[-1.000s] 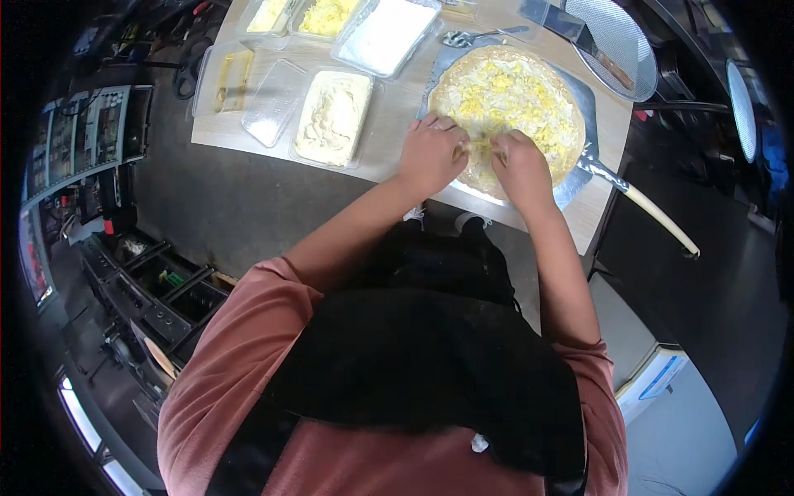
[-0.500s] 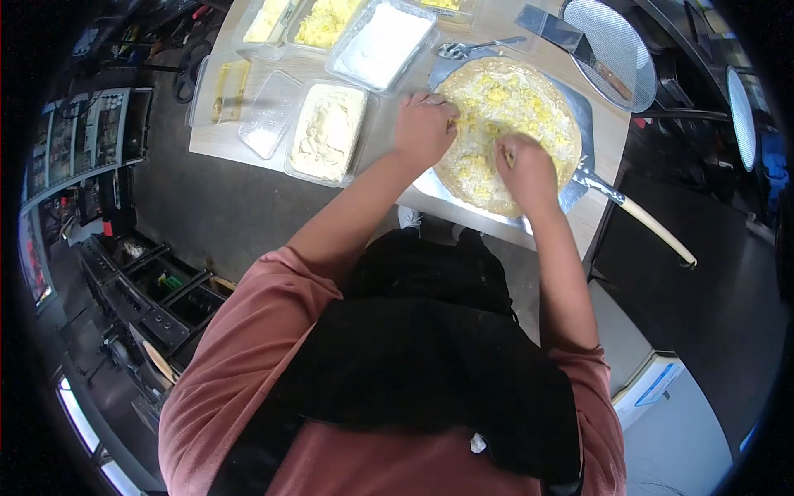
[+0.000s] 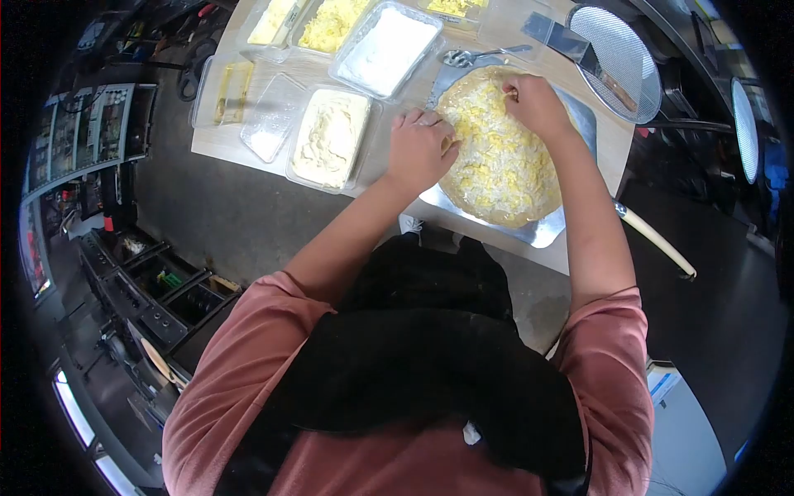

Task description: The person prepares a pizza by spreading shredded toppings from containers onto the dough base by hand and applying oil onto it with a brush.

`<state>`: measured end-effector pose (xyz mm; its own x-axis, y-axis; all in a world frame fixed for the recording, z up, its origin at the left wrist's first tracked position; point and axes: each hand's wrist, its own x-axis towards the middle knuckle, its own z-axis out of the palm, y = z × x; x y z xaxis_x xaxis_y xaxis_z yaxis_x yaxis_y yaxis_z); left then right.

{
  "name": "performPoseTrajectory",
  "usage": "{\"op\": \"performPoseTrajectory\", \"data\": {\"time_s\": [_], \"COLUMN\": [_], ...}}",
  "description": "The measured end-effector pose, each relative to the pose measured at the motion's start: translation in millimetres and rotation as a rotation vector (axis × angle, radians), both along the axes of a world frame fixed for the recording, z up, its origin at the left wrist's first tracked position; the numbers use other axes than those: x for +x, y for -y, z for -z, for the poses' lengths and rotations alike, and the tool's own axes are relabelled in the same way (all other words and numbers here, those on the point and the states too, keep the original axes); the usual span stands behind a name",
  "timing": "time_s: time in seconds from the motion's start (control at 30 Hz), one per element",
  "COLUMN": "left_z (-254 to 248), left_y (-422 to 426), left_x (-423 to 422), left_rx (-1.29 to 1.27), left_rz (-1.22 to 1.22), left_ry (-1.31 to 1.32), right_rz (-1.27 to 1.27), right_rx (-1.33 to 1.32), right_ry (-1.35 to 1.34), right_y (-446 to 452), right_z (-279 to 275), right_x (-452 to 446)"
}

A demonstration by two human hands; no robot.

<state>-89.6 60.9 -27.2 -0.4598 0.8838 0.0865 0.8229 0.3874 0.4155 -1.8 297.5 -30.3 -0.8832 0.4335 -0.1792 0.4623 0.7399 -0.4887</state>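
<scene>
A round dough base (image 3: 500, 174), like a pizza, is scattered with yellow shreds and white crumbs. It lies on a flat metal peel (image 3: 544, 230). At its left edge is my left hand (image 3: 423, 149), fingers curled in toward the thumb; a bit of yellow may show between them. My right hand (image 3: 536, 103) is closed in a pinch over the far right part of the base. Whatever those fingertips hold is hidden. Beside my left hand stands a tub of creamy pale spread (image 3: 331, 136).
Across the back are a tub of white powder (image 3: 387, 45) and a tub of yellow shreds (image 3: 331, 25). A spoon (image 3: 484, 54), a metal scraper (image 3: 554, 35) and a round mesh screen (image 3: 616, 54) lie beyond the base. A long pale handle (image 3: 657, 241) juts past the table's right edge.
My right hand has moved from the middle of the base to its far right edge, still pinched. Yellow shreds look more spread out. My left hand has shifted slightly toward me.
</scene>
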Motion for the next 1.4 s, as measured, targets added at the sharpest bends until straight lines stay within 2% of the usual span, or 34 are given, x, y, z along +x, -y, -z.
{"op": "performPoseTrajectory", "data": {"time_s": [0.13,0.3,0.43,0.5,0.7,0.8,0.97,1.17,1.27,1.4], "left_z": [-1,7,14,16,16,20,23,18,11,3], "left_y": [-11,-62,-95,-104,-108,-102,-104,-103,-95,-83], "left_x": [0,-3,2,6,1,6,10,8,12,16], "left_rx": [0.12,0.145,0.088,0.021,-0.159,0.0,-0.023,-0.104,-0.111,-0.057], "left_rz": [-0.058,-0.064,-0.041,-0.039,0.006,-0.027,-0.05,-0.031,0.022,0.085], "left_ry": [0.035,0.092,0.053,0.029,0.019,-0.032,-0.06,-0.014,0.032,0.151], "right_rz": [0.101,-0.029,-0.054,-0.018,0.017,-0.121,-0.188,-0.174,-0.1,-0.118], "right_rx": [-0.152,-0.116,-0.069,-0.14,-0.169,-0.058,0.089,0.082,0.112,-0.017], "right_ry": [-0.086,-0.125,-0.169,-0.162,-0.251,-0.23,-0.11,-0.037,-0.172,-0.151], "right_y": [-25,-49,-46,-43,-38,-24,-4,-6,-19,-37], "right_z": [5,18,4,2,9,4,-1,-4,13,12], "right_x": [-3,-10,-11,-9,12,22,24,13,2,-1]}}
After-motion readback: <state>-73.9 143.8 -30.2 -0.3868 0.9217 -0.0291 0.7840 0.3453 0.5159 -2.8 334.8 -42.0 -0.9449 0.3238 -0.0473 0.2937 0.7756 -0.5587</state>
